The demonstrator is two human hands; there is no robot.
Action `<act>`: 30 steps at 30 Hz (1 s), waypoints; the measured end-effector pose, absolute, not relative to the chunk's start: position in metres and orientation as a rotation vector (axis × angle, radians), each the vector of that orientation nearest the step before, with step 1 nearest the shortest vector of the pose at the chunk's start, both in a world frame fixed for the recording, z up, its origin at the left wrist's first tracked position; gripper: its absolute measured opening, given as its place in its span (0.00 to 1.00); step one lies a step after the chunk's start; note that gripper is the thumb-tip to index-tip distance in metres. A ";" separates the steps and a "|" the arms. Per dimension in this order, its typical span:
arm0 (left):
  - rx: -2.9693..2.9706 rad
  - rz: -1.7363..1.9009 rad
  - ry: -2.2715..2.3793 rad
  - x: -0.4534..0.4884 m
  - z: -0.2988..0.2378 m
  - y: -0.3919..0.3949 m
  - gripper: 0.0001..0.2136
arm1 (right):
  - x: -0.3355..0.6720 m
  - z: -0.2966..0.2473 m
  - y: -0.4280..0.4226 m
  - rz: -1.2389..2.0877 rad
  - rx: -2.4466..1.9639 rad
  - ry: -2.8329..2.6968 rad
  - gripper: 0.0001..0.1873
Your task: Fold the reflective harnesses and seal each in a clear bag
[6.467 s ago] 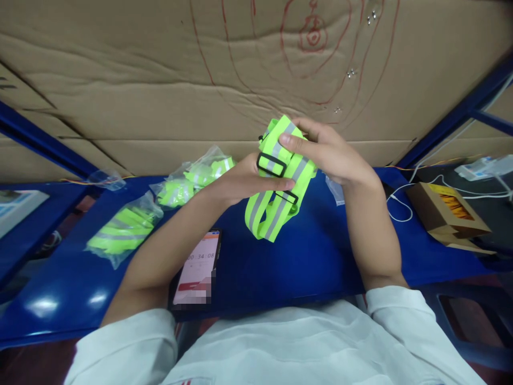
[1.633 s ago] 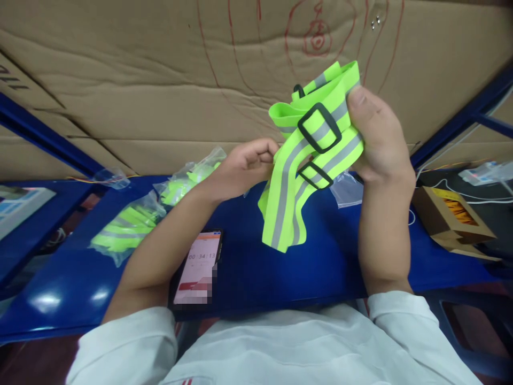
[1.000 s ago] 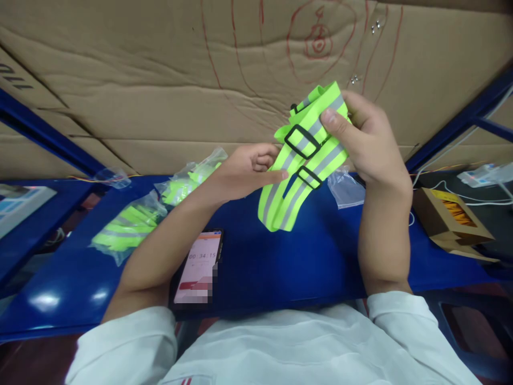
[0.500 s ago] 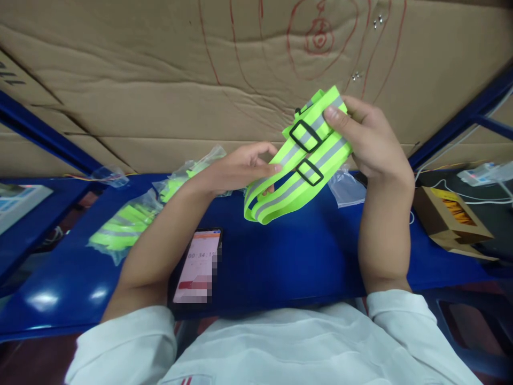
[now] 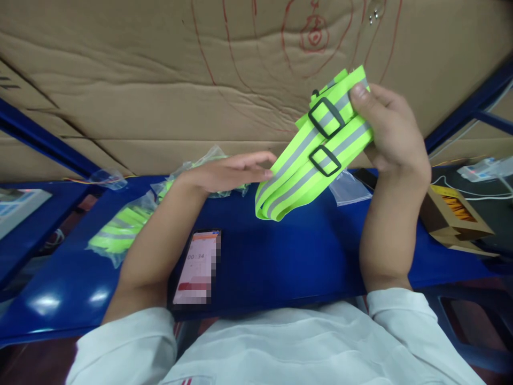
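My right hand [image 5: 390, 136] is closed around the upper end of a folded neon-yellow reflective strap [image 5: 308, 158] with grey stripes and two black plastic buckles [image 5: 325, 117]. It holds the strap in the air above the blue table [image 5: 280, 251], slanting down to the left. My left hand [image 5: 224, 171] is stretched out flat with its fingers extended. Its fingertips reach the strap's lower part, touching or nearly touching it.
Several clear bags of neon straps [image 5: 120, 232] lie at the left of the table. A phone [image 5: 196, 264] with a timer lies near the front edge. An empty clear bag [image 5: 348, 187] lies behind the strap. A small cardboard box [image 5: 457, 216] and white cables [image 5: 476, 184] are at the right. A cardboard wall [image 5: 160, 80] stands behind.
My right hand has lifted the strap up and to the right. My left hand has let go of the strap's lower end and flattened out.
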State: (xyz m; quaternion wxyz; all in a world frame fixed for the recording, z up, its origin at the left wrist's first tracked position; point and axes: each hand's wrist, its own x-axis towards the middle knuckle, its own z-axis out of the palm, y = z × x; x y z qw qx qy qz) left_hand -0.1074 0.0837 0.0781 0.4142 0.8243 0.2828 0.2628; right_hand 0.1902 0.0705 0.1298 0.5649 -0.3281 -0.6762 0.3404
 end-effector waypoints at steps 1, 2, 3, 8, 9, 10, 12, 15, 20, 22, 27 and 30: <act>2.065 0.587 0.717 -0.110 0.078 0.086 0.15 | 0.192 0.131 0.070 0.798 -0.763 -1.589 0.13; 2.045 0.507 0.710 -0.112 0.079 0.087 0.15 | 0.193 0.132 0.069 0.796 -0.759 -1.586 0.13; 2.019 0.470 0.694 -0.114 0.079 0.088 0.15 | 0.193 0.133 0.068 0.794 -0.759 -1.583 0.12; 1.946 0.422 0.533 -0.117 0.080 0.089 0.15 | 0.193 0.136 0.064 0.833 -0.760 -1.558 0.12; 1.956 0.433 0.499 -0.116 0.080 0.089 0.15 | 0.193 0.135 0.064 0.840 -0.746 -1.558 0.12; 1.967 0.459 0.466 -0.115 0.079 0.090 0.15 | 0.193 0.135 0.065 0.845 -0.731 -1.556 0.12; 1.988 0.537 0.411 -0.113 0.077 0.090 0.16 | 0.194 0.133 0.068 0.848 -0.704 -1.549 0.11; 2.045 0.656 0.395 -0.109 0.073 0.091 0.16 | 0.195 0.132 0.071 0.853 -0.679 -1.537 0.11; 2.035 0.871 0.469 -0.099 0.066 0.092 0.18 | 0.200 0.133 0.073 0.848 -0.615 -1.514 0.14; 2.008 1.004 0.484 -0.094 0.064 0.092 0.17 | 0.200 0.133 0.075 0.836 -0.635 -1.496 0.14; 2.121 1.054 0.540 -0.089 0.065 0.091 0.21 | 0.193 0.129 0.080 0.897 -0.685 -1.529 0.14; 2.085 1.111 0.514 -0.087 0.064 0.092 0.22 | 0.187 0.127 0.082 0.936 -0.700 -1.552 0.15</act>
